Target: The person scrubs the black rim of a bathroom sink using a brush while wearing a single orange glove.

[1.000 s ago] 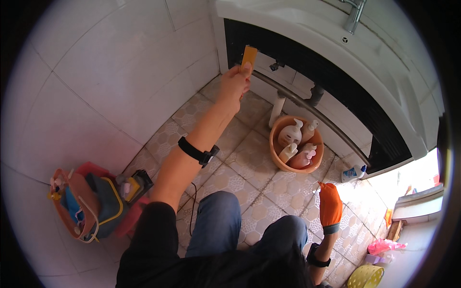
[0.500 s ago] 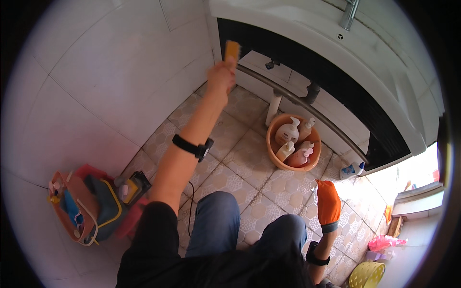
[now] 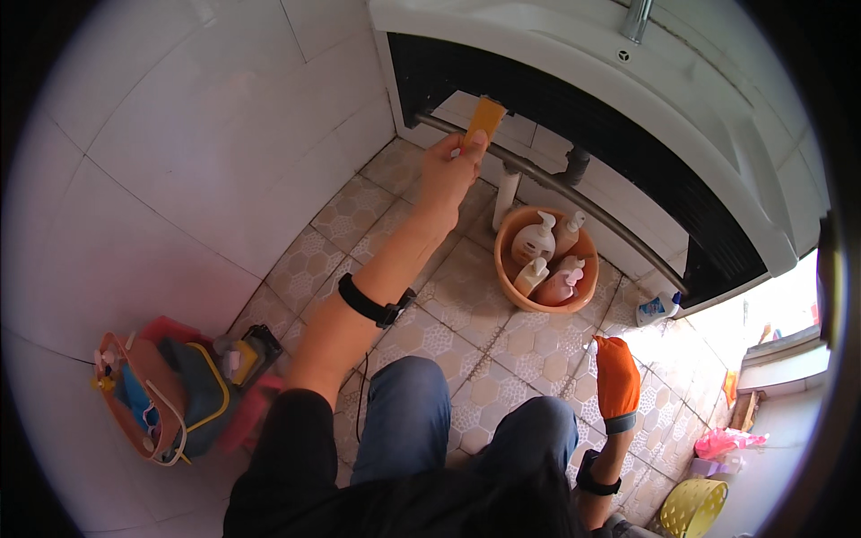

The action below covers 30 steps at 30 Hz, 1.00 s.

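My left hand (image 3: 451, 173) reaches forward and grips a flat yellow brush-like block (image 3: 485, 118) between thumb and fingers. The block is in front of the black panel (image 3: 574, 117) below the white washbasin (image 3: 538, 45), just above a metal rail (image 3: 619, 229); whether it touches the panel I cannot tell. An orange mitt with a grey cuff (image 3: 618, 381) covers my right hand, low on the right beside my knee. Its fingers are hidden inside the mitt. Between the hands, an orange basin (image 3: 549, 305) on the floor holds several pump bottles (image 3: 534, 240).
A white bottle with a blue cap (image 3: 657, 309) stands right of the basin. A white pipe (image 3: 506, 199) comes down behind it. At left lie a pink basket (image 3: 134, 359) and a grey bucket (image 3: 204, 414). A yellow perforated basket (image 3: 693, 508) sits at lower right.
My left hand has moved right and slightly toward me with the yellow block, from the panel's left end to above the rail. My right hand has hardly moved.
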{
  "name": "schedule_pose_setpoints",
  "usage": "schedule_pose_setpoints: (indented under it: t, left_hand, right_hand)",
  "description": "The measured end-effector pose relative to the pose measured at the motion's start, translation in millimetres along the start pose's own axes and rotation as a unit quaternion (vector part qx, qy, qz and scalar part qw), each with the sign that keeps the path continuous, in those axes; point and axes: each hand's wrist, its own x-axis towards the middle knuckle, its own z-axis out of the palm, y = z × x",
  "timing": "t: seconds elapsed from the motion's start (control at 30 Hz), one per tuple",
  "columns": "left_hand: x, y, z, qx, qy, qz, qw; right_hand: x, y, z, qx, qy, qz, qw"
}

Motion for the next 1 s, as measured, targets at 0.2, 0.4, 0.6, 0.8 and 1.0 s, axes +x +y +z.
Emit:
schedule_pose_setpoints:
  t: [0.2, 0.4, 0.6, 0.8, 1.0]
  left_hand:
    - [1, 3, -2, -0.055, 0.098, 0.059, 0.992]
    - [-6, 2, 5, 0.01, 0.012, 0.053, 0.998]
    - [-2, -7, 1, 0.0, -0.02, -0.016, 1.0]
    - [16, -5, -13, -0.076, 0.088, 0.041, 0.992]
    - [11, -10, -8, 0.032, -0.01, 0.069, 0.997]
  right_hand:
    - [-1, -2, -2, 0.035, 0.044, -0.01, 0.998]
    - [-4, -2, -3, 0.012, 0.032, -0.021, 0.999]
    - [-4, 1, 0, 0.002, 0.029, -0.019, 0.999]
    - [-1, -2, 1, 0.033, 0.031, -0.008, 0.999]
    - [2, -6, 3, 0.01, 0.017, -0.021, 1.0]
